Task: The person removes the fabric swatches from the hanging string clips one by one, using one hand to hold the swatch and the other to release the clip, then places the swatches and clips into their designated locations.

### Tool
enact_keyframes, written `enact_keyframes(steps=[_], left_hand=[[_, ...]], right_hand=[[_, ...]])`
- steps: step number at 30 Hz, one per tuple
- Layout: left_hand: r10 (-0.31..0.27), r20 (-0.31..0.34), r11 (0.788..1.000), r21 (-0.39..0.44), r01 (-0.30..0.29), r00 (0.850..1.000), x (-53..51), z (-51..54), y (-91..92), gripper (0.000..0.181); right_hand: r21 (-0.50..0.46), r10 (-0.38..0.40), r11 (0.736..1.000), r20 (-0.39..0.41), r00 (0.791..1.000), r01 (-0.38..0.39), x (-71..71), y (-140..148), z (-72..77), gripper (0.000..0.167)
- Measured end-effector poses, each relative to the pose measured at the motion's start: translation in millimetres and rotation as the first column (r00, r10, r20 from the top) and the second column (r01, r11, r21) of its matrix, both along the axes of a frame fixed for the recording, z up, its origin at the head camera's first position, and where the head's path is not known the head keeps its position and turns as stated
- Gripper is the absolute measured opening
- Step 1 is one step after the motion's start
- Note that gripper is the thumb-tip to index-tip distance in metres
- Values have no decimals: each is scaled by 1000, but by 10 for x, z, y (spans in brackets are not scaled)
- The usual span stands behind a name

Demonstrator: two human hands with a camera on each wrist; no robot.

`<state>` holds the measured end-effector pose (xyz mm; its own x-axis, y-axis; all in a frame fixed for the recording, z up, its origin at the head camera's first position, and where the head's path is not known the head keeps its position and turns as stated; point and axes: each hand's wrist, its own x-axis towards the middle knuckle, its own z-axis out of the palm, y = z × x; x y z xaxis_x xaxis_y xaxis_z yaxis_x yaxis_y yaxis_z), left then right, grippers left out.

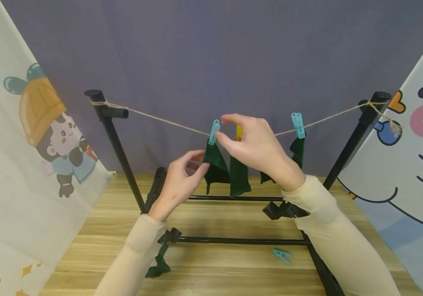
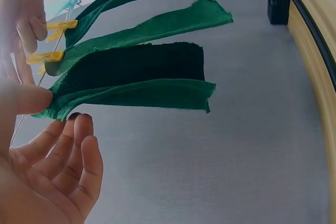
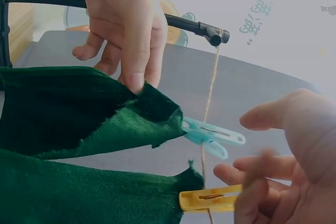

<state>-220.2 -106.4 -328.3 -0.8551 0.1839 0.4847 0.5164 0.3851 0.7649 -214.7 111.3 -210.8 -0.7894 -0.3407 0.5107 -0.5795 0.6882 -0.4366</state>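
- Pinched between the thumb and fingers of the left hand (image 1: 181, 174) is the edge of a velvety green cloth (image 1: 216, 164), hanging at the centre of the head view.
- Thumb and forefinger of the right hand (image 1: 257, 144) stand well apart; from the right wrist's side I can see a gap between them and the pale-blue clothespin (image 1: 214, 130) at that cloth's top.
- That clothespin sits on the twine (image 1: 159, 119), its jaws closed on the cloth's upper end.
- Just beside it, partly behind the right hand, a yellow clothespin (image 1: 239, 132) carries a second green strip (image 1: 239, 176).
- Right of centre, another blue clothespin (image 1: 298, 125) holds a further green piece (image 1: 298, 150), partly covered by the right forearm.
- Twine runs between the two upper ends of a black rack (image 1: 120, 156), sagging toward the middle.
- On the wood-grain tabletop (image 1: 226, 222), a loose blue clothespin (image 1: 282, 256) lies lower right of centre; a crumpled green cloth (image 1: 159, 265) shows lower left, beside the left sleeve.
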Motion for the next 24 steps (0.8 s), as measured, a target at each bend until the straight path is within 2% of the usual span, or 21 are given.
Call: enact_keyframes(steps=[11, 18, 24], left_hand=[[20, -7, 1000, -12, -20, 1000, -38, 16, 45, 31], [28, -33, 999, 17, -28, 999, -65, 27, 66, 27], [39, -41, 999, 18, -38, 998, -77, 17, 70, 26]], right_hand=[[-3, 13, 1000, 68, 998, -13, -76, -22, 45, 47], [-44, 36, 999, 81, 996, -32, -86, -41, 66, 56], [-39, 50, 998, 68, 996, -47, -81, -27, 51, 44]])
